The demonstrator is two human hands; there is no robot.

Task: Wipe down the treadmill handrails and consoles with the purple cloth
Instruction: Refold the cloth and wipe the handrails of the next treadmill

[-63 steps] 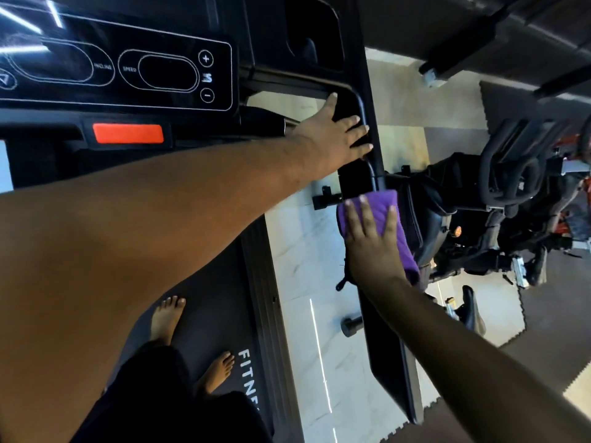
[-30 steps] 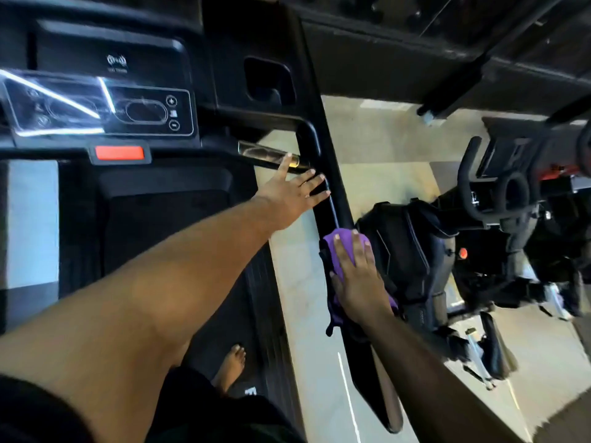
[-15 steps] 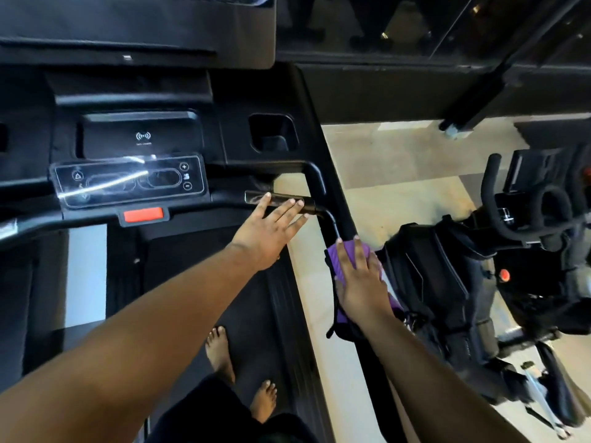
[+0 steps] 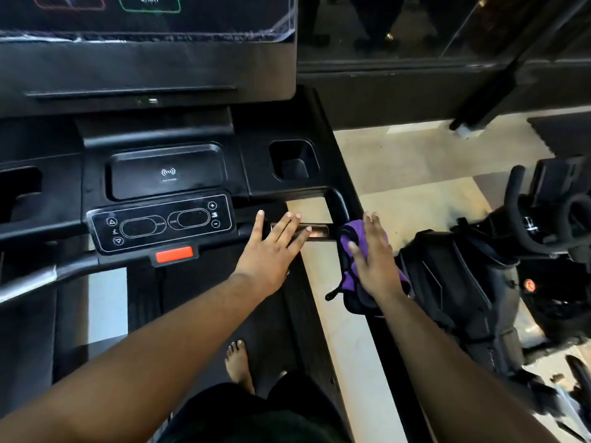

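My right grip (image 4: pixel 372 257) lies flat, fingers straight and together, pressing the purple cloth (image 4: pixel 351 247) onto the right handrail (image 4: pixel 339 206) just right of the frame's centre; the cloth bunches under the palm, with a dark fold and a small cord hanging below it. My left grip (image 4: pixel 271 247) is spread apart, fingers straight, its fingertips resting on the metal sensor bar (image 4: pixel 315 231) of the front handlebar, just left of the cloth and apart from it. Left of that hand sits the control panel (image 4: pixel 161 222) with its speed and incline buttons, and a red stop key (image 4: pixel 174 254) right beneath it. Above the panel is a phone tray (image 4: pixel 166 172), with a cup holder (image 4: pixel 294 159) to its right. The large console screen (image 4: pixel 144 43) fills the upper left of the frame. My bare foot (image 4: pixel 240 362) stands on the treadmill belt (image 4: pixel 198 302) at lower centre. On the right edge, a black exercise bike (image 4: pixel 463 282) stands on the pale tiled floor (image 4: pixel 415 161).
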